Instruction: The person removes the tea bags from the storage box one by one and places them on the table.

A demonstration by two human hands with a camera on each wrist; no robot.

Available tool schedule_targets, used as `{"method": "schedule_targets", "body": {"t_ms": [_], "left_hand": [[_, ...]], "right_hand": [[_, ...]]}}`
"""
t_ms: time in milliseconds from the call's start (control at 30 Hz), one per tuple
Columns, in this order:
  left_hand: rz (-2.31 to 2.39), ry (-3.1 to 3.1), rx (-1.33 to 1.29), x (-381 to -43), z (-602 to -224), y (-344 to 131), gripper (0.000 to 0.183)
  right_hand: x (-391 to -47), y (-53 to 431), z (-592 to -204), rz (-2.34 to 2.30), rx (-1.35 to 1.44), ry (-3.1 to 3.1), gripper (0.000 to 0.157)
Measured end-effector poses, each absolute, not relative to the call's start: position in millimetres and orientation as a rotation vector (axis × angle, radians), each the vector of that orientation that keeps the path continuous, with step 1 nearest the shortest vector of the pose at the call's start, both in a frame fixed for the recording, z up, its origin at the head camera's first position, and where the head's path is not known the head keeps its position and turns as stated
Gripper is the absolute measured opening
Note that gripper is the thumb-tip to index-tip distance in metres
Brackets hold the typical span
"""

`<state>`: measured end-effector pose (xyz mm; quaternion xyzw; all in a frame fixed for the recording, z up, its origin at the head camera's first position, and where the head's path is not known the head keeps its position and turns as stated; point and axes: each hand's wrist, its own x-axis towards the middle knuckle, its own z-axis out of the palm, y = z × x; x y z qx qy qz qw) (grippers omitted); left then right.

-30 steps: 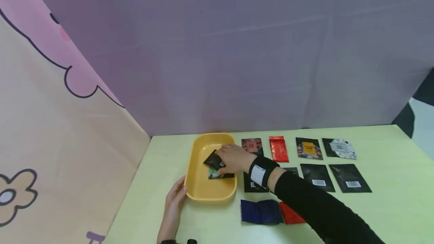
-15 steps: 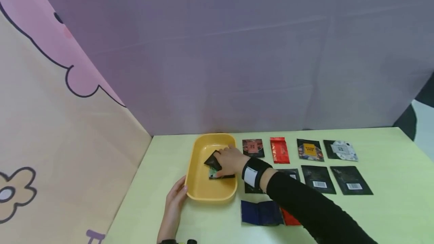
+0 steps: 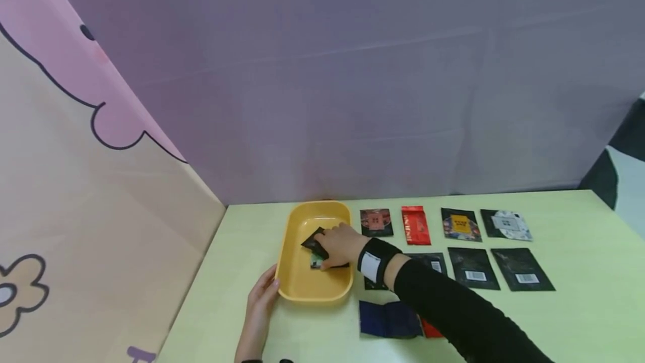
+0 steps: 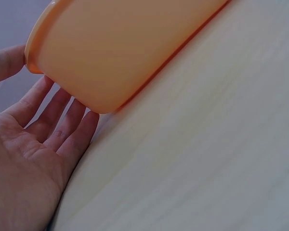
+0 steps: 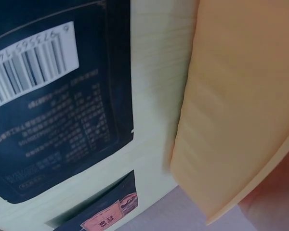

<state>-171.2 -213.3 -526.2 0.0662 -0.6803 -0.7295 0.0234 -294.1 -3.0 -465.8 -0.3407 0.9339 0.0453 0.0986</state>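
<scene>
A yellow plastic tray [image 3: 313, 290] stands on the table. My left hand [image 3: 262, 294] holds it at its near left corner. In the left wrist view the thumb of my left hand [image 4: 33, 139] lies at the rim, and the fingertips touch the tray's outer wall [image 4: 106, 53]. My right hand [image 3: 344, 244] reaches over the right rim into the tray and grips a small black packet [image 3: 313, 243]. Under it lies another packet with a green print [image 3: 316, 261], partly covered by the hand. In the right wrist view the tray's wall [image 5: 241, 91] hides most of the right hand.
Right of the tray, patterned packets [image 3: 375, 222] and a red packet [image 3: 416, 226] form a back row. Black packets with barcodes [image 3: 473, 268] lie before them, some under the right sleeve [image 3: 453, 307]. Nearer are a dark blue packet [image 3: 388, 319] and a red one [image 3: 431, 328].
My right hand has shifted slightly left and nearer within the tray, its fingers drawing in over the black packet. The left hand keeps its place at the tray's corner.
</scene>
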Motion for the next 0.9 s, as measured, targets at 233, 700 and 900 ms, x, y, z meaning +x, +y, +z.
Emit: {"method": "schedule_targets", "body": {"t_ms": [233, 700, 900], "left_hand": [[-2.264, -2.122, 0.264, -172.9, -526.5, -214.8, 0.052], [-2.246, -2.158, 0.333, -175.7, -524.5, -211.6, 0.053], [-2.246, -2.16, 0.334, -175.2, -524.6, -211.0, 0.053]], "right_hand": [[-296.9, -1.3, -464.6, 0.037, -1.041, 2.783, 0.051], [-295.1, 6.9, -456.2, -0.119, -1.174, 2.963, 0.038], [-289.0, 4.5, -446.5, -0.223, -1.141, 2.937, 0.038]]}}
